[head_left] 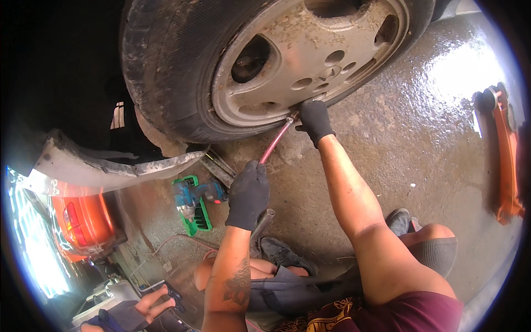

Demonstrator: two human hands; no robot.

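A car wheel (310, 61) with a dusty silver rim and worn black tyre (166, 72) fills the top of the view. My right hand (315, 119), in a black glove, presses against the rim's lower edge, pinching the metal end of a red air hose (275, 141) at the valve. My left hand (249, 193), also in a black glove, is closed around the hose's lower end and a grey metal inflator handle (263, 221) that sticks out below it.
A blue power tool (193, 196) lies on a green tray on the wet concrete floor (420, 138). An orange floor jack (506, 160) stands at the right edge. A car's bumper edge (110, 166) and red tail light (83, 221) are at left. Another person's legs (149, 301) show at lower left.
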